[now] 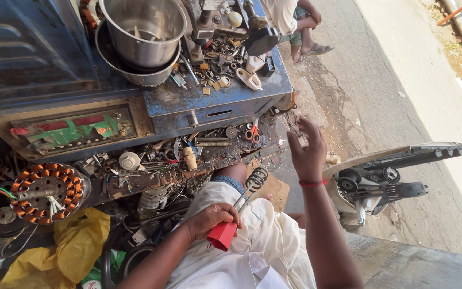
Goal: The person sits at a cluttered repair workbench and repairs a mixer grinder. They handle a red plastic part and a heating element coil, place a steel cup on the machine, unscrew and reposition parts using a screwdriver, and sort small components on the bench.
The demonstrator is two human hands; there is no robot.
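Right hand (307, 152) is raised over the pavement, fingers spread and holding nothing, a red thread at the wrist; left hand (209, 218) rests on the lap, fingers clamped around the red handle (222, 235) of an immersion heater whose metal coil (256, 178) points up toward the knee. Around, largest to smallest: blue metal table (215, 104) with two stacked steel bowls (143, 37) and small parts, a copper-wound motor stator (46, 192) at left, a yellow bag (62, 246) below it, orange-handled scissors (252, 131) on the lower shelf.
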